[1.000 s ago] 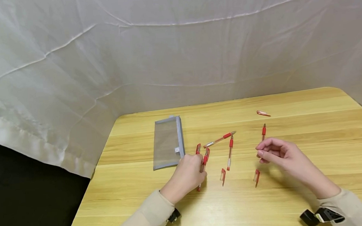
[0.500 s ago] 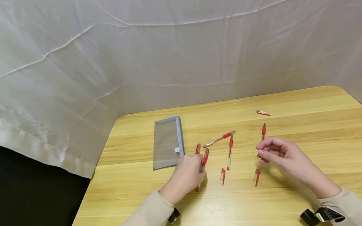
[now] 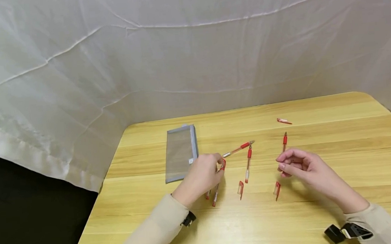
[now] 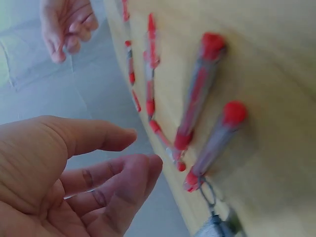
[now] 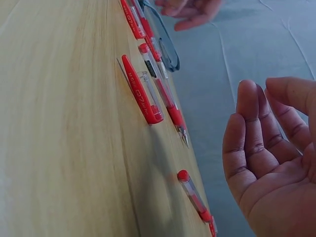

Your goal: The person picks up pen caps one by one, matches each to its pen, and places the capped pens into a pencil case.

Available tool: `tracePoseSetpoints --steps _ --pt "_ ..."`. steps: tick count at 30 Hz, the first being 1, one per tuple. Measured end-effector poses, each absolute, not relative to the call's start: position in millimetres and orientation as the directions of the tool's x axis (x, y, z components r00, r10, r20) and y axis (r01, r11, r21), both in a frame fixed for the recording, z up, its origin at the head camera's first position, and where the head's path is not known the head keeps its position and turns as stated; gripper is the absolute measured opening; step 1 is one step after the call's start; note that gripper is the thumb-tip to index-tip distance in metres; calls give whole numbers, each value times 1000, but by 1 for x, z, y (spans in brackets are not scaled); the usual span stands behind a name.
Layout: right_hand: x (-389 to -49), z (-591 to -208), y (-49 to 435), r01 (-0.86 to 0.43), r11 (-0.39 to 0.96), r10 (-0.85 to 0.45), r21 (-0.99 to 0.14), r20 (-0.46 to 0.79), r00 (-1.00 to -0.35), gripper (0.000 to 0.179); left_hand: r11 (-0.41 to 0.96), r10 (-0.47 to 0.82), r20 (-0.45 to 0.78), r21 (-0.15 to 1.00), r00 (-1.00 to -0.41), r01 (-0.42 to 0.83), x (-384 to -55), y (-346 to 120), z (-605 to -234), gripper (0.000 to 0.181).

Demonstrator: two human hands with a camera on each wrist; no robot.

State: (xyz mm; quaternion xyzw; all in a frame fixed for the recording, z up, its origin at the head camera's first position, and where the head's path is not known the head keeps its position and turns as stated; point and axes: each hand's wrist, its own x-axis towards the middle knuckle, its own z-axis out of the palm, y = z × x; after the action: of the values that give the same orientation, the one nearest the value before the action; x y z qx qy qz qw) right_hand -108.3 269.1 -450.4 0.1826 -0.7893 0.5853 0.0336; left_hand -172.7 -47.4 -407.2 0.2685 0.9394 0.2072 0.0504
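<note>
My left hand (image 3: 199, 180) hovers over two red capped pens. In the left wrist view both the nearer capped pen (image 4: 217, 140) and the other capped pen (image 4: 197, 94) lie apart from its fingers, with nothing between thumb and fingertips. Loosely curled, my right hand (image 3: 306, 171) holds nothing above the table, near an uncapped red pen (image 3: 284, 141) partly hidden behind it. Two more uncapped pens, one upright in view (image 3: 248, 165) and one slanted (image 3: 236, 149), meet at their tips between the hands. Below them lies a clear-and-red cap (image 3: 241, 188); another cap (image 3: 277, 190) is under my right hand.
A grey mesh zip pouch (image 3: 180, 153) lies flat at the left, partly behind my left hand. A third cap (image 3: 284, 121) rests far back on the wooden table (image 3: 347, 145). Pale cloth (image 3: 211, 60) hangs behind the table's far edge.
My left hand has released a capped pen and shifted slightly away from me, over the pens' upper ends. Both capped pens' lower ends now show below it. My right hand stays put.
</note>
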Motion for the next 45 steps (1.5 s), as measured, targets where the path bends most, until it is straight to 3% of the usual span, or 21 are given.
tracePoseSetpoints --steps 17,33,45 --pt "-111 -455 273 -311 234 -262 -921 248 -933 18 759 574 -10 383 -819 527 -221 -18 -412 36" --pt "-110 -458 272 -275 228 -269 -934 210 -940 20 784 579 -28 291 -815 548 -237 11 -427 36" --pt "-109 -459 274 -263 224 -266 -938 201 -943 20 799 556 -35 300 -830 522 -240 16 -433 37"
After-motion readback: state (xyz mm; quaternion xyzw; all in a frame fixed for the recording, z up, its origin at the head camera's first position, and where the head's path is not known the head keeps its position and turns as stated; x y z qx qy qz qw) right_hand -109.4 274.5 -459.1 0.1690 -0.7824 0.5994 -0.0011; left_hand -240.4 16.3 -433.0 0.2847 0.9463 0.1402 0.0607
